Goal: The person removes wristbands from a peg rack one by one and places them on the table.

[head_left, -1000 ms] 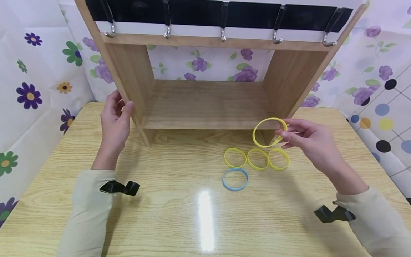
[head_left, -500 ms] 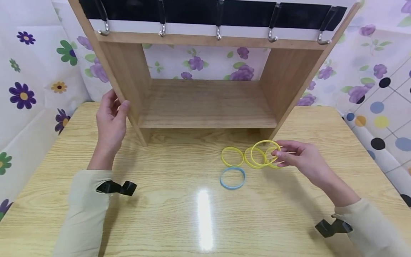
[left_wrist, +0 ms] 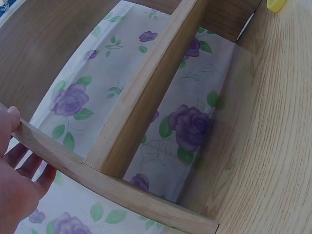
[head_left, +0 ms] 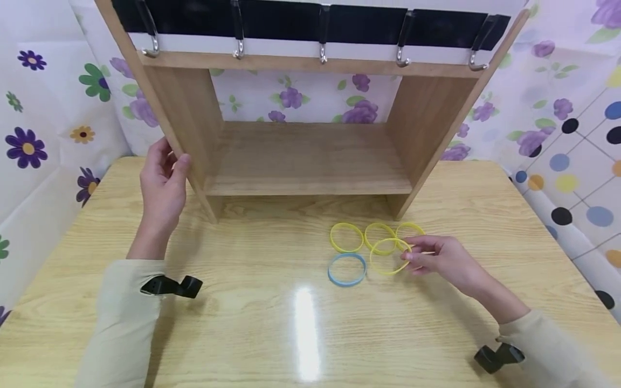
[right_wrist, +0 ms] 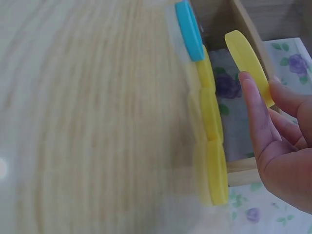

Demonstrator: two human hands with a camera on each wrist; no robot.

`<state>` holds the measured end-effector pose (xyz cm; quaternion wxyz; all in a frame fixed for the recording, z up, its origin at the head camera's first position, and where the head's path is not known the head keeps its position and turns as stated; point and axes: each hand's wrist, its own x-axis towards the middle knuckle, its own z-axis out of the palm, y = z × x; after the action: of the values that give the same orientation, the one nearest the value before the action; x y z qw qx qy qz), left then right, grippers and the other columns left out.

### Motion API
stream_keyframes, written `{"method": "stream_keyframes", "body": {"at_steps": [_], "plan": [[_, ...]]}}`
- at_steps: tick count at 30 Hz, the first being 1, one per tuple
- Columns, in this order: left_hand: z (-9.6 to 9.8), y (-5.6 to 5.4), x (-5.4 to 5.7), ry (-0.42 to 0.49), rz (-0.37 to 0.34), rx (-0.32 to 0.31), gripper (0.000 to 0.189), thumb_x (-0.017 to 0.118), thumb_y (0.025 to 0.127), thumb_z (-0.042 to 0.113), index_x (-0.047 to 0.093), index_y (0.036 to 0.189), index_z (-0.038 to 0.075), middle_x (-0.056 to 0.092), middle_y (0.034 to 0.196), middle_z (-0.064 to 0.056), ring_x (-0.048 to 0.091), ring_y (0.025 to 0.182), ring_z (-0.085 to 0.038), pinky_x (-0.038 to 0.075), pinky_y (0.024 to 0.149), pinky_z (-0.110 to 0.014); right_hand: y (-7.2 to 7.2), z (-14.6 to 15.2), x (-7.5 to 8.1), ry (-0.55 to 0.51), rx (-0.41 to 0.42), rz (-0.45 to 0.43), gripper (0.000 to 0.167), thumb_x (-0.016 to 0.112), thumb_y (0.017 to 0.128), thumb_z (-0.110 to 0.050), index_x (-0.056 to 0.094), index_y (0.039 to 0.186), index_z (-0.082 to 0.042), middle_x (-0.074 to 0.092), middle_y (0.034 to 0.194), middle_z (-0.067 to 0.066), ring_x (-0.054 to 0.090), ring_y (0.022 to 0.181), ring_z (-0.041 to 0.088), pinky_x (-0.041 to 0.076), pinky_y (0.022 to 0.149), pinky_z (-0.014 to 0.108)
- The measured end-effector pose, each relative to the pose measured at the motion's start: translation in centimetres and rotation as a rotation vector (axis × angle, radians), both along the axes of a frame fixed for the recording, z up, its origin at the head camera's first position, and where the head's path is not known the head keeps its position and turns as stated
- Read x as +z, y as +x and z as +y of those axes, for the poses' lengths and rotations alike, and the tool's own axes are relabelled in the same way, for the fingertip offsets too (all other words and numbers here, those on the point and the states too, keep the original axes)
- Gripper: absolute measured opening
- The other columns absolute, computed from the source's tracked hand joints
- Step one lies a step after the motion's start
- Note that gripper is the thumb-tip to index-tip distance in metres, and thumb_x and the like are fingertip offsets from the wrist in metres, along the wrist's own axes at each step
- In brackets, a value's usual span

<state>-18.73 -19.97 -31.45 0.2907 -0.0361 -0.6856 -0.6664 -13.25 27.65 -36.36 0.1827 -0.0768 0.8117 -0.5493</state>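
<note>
Between thumb and fingers, my right hand [head_left: 443,261] pinches a yellow ring [head_left: 372,264], a thin band held above the table. In the right wrist view the held yellow ring [right_wrist: 246,58] is clear of the others. Three more yellow rings lie in a row on the table: a left one [head_left: 331,241], a middle one [head_left: 366,240] and a right one [head_left: 416,226] partly behind my fingers. Just in front of the row lies a blue ring [head_left: 330,276]. My left hand [head_left: 164,186] grips the left side panel of a wooden rack [head_left: 310,161], thumb on its front edge [left_wrist: 63,158].
Several silver hooks [head_left: 322,53] line the rack's upper front, over a black strip [head_left: 368,24]. The wooden table [head_left: 233,323] carries a bright light reflection. Flowered sheeting [head_left: 43,215] covers the walls at the back and sides.
My right hand has lowered the yellow ring from beside the rack's right foot toward the blue ring, moving left and nearer. The left hand keeps its grip on the rack. The view has shifted slightly.
</note>
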Motion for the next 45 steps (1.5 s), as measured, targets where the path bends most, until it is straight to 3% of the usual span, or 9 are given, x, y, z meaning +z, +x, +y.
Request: {"method": "stream_keyframes", "body": {"at_steps": [10,21,33,45], "plan": [[0.1,0.1,-0.7,0.005,0.016,0.006,0.037,0.049,0.096,-0.006,0.051,0.132,0.000,0.057,0.118,-0.006,0.053,0.109,-0.019,0.044,0.093,-0.026,0.2,-0.2,-1.6,-0.042,0.044,-0.082,0.051,0.067,0.089,-0.001,0.045,0.129,0.020,0.060,0.095,0.017,0.069,0.081,0.024,0.057,0.072,0.039],[0.2,0.1,-0.4,-0.040,0.019,-0.004,0.037,0.049,0.097,-0.004,0.050,0.134,-0.001,0.056,0.122,-0.008,0.052,0.113,-0.019,0.043,0.096,-0.028,0.1,0.4,-2.3,-0.004,0.058,-0.131,0.055,0.068,0.089,-0.006,0.043,0.132,0.019,0.058,0.102,0.021,0.068,0.087,0.031,0.056,0.075,0.039],[0.1,0.1,-0.2,-0.052,0.009,-0.004,0.038,0.049,0.097,-0.003,0.048,0.135,0.001,0.054,0.128,-0.011,0.051,0.115,-0.020,0.042,0.099,-0.032,0.1,0.4,-1.6,0.191,0.146,0.050,0.049,0.072,0.087,-0.011,0.054,0.127,0.012,0.065,0.103,0.015,0.064,0.086,0.018,0.057,0.068,0.030],[-0.1,0.6,0.5,-0.060,-0.030,0.025,0.041,0.053,0.097,0.002,0.048,0.137,0.003,0.052,0.132,-0.012,0.049,0.120,-0.019,0.041,0.100,-0.031,0.0,0.5,-1.3,0.188,0.159,0.029,0.041,0.070,0.089,-0.013,0.060,0.121,0.011,0.068,0.097,0.010,0.064,0.087,0.016,0.056,0.071,0.030]]}}
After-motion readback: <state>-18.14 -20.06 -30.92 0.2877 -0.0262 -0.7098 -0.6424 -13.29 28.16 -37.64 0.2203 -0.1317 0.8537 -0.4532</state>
